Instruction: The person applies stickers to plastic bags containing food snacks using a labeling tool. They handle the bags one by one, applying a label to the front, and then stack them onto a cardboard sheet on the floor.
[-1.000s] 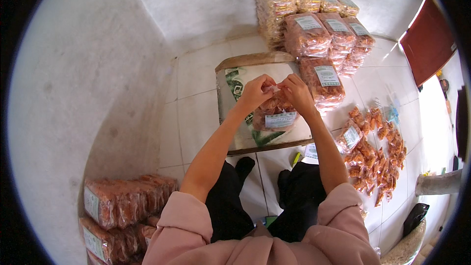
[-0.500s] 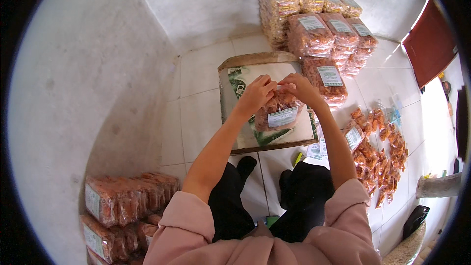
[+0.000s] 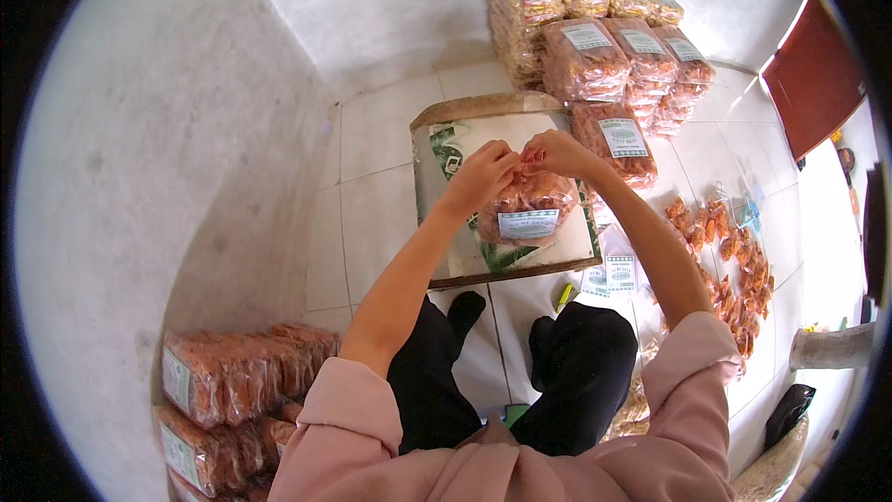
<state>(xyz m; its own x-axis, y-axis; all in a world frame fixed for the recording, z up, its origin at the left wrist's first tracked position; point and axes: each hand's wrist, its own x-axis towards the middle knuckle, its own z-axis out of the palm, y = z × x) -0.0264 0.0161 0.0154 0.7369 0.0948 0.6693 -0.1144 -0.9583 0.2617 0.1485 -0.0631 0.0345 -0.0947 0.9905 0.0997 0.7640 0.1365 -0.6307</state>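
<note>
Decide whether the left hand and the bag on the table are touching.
Touching. The head view shows the left hand with its fingertips pinching the gathered top of the bag.

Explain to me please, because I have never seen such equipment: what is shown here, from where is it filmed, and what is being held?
There is no machine here, only a person's bare left hand and right hand. A wide fisheye camera worn on the head looks down, so the forearms enter from below and straight lines bend near the dark rim. On the low table sits a clear bag of reddish-brown food with a pale label. Both hands hold its top, with the fingertips partly hidden. Beyond stand stacked labelled packs; more packs are at the lower left, and small bags lie on the floor to the right.
</note>
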